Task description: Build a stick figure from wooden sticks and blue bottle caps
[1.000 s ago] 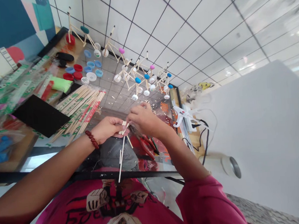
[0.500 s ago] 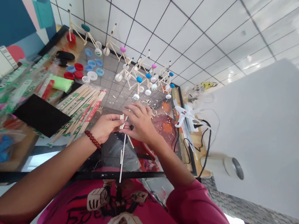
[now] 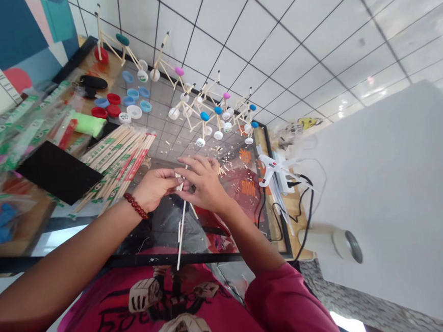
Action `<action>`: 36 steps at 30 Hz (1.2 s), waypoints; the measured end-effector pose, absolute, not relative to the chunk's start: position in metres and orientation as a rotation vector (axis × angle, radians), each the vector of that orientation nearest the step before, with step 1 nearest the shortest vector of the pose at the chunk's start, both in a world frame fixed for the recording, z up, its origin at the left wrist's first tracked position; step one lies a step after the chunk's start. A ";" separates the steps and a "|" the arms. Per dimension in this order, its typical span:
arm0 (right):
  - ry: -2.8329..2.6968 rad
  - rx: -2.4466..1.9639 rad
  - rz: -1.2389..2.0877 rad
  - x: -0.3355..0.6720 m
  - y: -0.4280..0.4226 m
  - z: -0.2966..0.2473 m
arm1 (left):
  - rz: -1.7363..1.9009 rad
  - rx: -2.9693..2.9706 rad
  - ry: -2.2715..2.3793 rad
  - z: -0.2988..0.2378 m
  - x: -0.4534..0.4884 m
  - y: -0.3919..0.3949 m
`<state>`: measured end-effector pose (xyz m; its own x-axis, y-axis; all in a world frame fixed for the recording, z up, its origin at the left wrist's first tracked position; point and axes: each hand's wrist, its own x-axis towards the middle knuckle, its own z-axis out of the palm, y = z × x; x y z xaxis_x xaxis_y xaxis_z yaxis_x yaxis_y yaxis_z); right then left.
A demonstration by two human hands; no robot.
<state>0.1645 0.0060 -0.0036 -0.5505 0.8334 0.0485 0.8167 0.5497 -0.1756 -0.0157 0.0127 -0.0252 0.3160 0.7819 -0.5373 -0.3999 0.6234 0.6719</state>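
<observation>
My left hand (image 3: 154, 187), with a red bead bracelet on its wrist, is closed around a small bundle of thin wooden sticks (image 3: 181, 224) whose long ends hang down toward my chest. My right hand (image 3: 204, 181) rests against the top of the same bundle, fingers curled over the stick tips and pinching them. Both hands meet above the glass table top (image 3: 165, 226). Which sticks the right fingers grip is partly hidden.
Packs of wrapped chopsticks (image 3: 119, 161) lie left of my hands beside a black pad (image 3: 57, 171). Beyond stand stick-and-cap models (image 3: 209, 113) and loose bottle caps (image 3: 124, 102). A white glue gun (image 3: 270, 168) with cables lies at the right, near a white wall (image 3: 392, 188).
My right hand has shifted left and down onto the stick bundle, covering red pliers seen earlier. The left hand has barely moved; the view has drifted slightly.
</observation>
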 end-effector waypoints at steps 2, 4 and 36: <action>-2.671 -1.415 0.198 0.165 0.007 -0.003 | 0.801 0.465 0.960 -0.026 -0.015 0.012; -2.680 -1.421 0.200 0.166 0.007 -0.002 | 0.781 0.471 0.950 -0.026 -0.015 0.012; -1.324 -1.353 1.349 0.163 0.019 -0.034 | 0.708 0.465 0.947 -0.027 -0.015 0.011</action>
